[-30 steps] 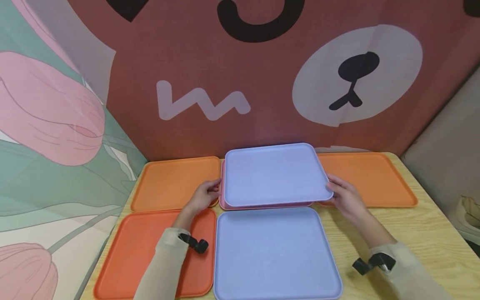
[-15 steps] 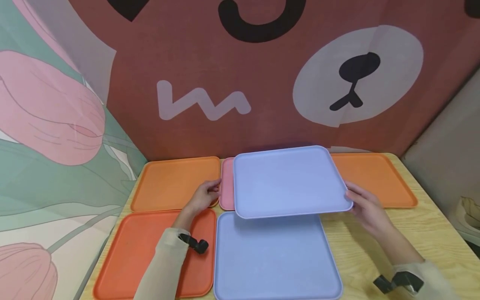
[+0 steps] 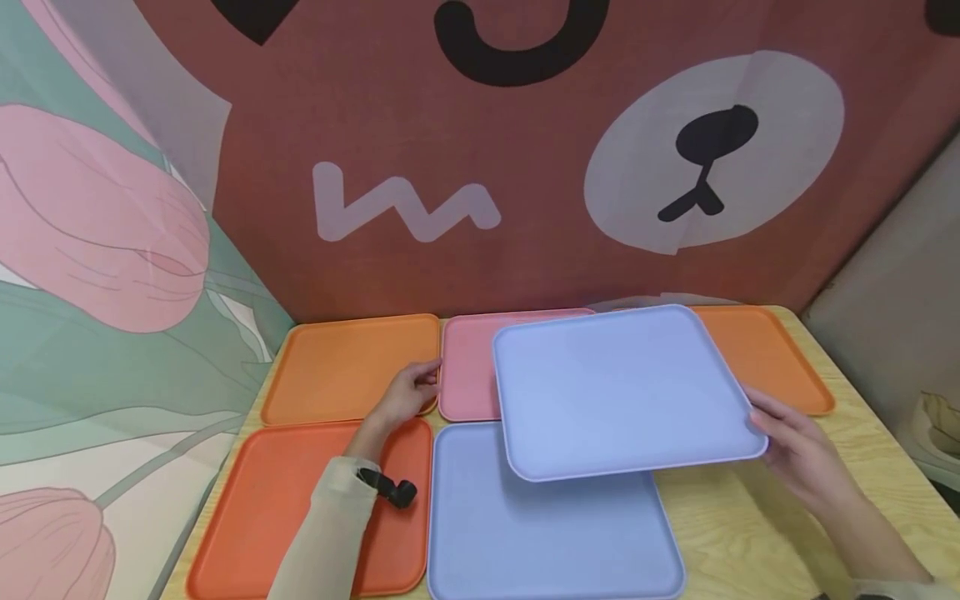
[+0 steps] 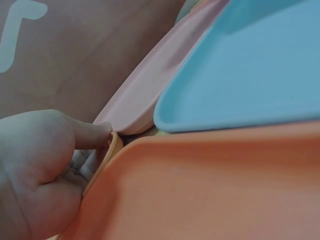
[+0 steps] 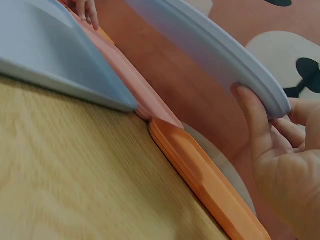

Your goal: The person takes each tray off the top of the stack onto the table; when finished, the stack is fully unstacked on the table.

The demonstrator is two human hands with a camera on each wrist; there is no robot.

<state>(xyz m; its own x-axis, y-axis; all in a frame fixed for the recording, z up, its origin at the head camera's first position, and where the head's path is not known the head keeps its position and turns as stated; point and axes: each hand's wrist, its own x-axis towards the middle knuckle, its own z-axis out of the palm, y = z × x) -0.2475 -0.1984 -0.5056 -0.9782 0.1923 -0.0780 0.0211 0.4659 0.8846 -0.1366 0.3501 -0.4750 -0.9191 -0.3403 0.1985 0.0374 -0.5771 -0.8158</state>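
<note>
My right hand (image 3: 806, 450) pinches the right edge of a lavender tray (image 3: 622, 387), which hangs tilted over the table. In the right wrist view, one digit presses the underside of this raised tray (image 5: 220, 60). My left hand (image 3: 408, 392) holds the left edge of a pink tray (image 3: 468, 367), right at the seam with an orange tray (image 3: 348, 367). In the left wrist view, a fingertip touches the pink tray's corner and other fingers curl behind the orange rim. The raised tray hides much of the pink one. A second lavender tray (image 3: 555, 533) lies in front.
A red-orange tray (image 3: 255, 508) lies front left, under the left forearm. Another orange tray (image 3: 772, 358) is at the back right, partly covered by the raised tray. The wooden table (image 3: 750, 517) meets a printed bear curtain (image 3: 525, 258) behind.
My right hand has lifted the lavender tray off the pink one and carried it right and toward me, uncovering the pink tray's left part. The left hand has stayed in place.
</note>
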